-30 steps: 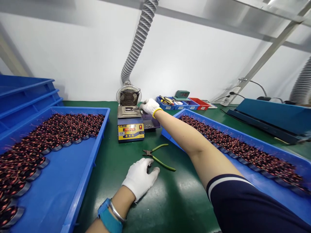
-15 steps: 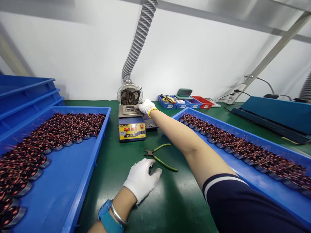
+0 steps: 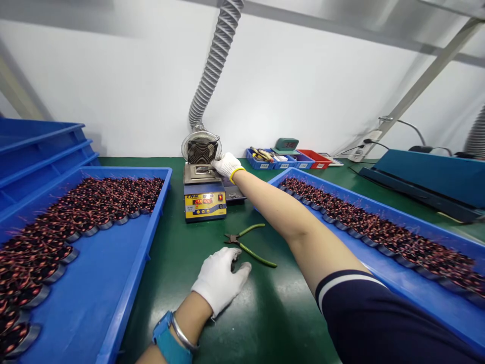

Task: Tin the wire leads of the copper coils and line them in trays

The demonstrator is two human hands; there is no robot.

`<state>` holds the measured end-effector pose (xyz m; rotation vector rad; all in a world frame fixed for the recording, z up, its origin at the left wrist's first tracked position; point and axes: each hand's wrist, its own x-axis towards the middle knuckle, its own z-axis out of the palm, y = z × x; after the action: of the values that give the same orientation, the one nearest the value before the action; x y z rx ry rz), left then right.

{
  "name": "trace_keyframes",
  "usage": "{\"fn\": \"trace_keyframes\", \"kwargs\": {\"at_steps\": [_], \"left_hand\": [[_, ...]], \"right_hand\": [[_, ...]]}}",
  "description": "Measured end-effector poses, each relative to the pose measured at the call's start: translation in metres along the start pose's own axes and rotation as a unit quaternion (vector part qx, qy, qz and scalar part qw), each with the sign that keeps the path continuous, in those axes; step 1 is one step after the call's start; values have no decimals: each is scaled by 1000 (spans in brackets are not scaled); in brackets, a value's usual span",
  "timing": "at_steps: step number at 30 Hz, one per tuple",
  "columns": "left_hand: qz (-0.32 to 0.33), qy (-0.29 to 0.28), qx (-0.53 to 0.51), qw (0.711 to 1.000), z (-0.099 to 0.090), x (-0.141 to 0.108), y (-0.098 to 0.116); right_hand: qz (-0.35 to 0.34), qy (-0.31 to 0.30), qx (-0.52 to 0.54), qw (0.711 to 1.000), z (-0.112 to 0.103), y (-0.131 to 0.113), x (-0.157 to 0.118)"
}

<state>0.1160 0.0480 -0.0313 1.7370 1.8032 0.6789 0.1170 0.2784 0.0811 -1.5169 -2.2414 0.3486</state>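
My gloved right hand [image 3: 227, 166] reaches over the right edge of a solder pot [image 3: 205, 206] with a yellow front panel and red digits. Its fingers are closed at the pot's metal top; what they hold is hidden. A round metal extraction hood with a fan grille [image 3: 203, 150] stands just behind. My gloved left hand [image 3: 220, 280] rests on the green table, thumb and fingers apart and holding nothing. Just beyond its fingertips lie green-handled cutting pliers [image 3: 248, 245], jaws to the left. A small dark tray [image 3: 237, 200] with silvery bits sits beside the pot, partly behind my right forearm.
Blue trays stand left [image 3: 129, 298] and right [image 3: 343, 237], holding rows of round black parts with red wires. More blue trays [image 3: 45, 146] are stacked at far left. Small bins [image 3: 261, 164], a clock [image 3: 287, 144] and a teal machine [image 3: 428, 177] stand behind. A grey hose [image 3: 215, 60] hangs above.
Both hands stay almost where they were. The red digits on the pot's display read differently now. The whole view has shifted very slightly.
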Motion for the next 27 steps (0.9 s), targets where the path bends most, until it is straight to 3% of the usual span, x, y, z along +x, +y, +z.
{"fn": "trace_keyframes", "kwargs": {"at_steps": [6,17,27], "left_hand": [[4,3,-6,1000,1,0,-1],[6,0,-4,1000,2,1,-2],[-2,-5,-1,1000,0,1,-1]], "right_hand": [[-50,19,40,998,4,7,8],[-10,62,-24,998,3,16,10],[-11,31,5,999,7,10,7]]}}
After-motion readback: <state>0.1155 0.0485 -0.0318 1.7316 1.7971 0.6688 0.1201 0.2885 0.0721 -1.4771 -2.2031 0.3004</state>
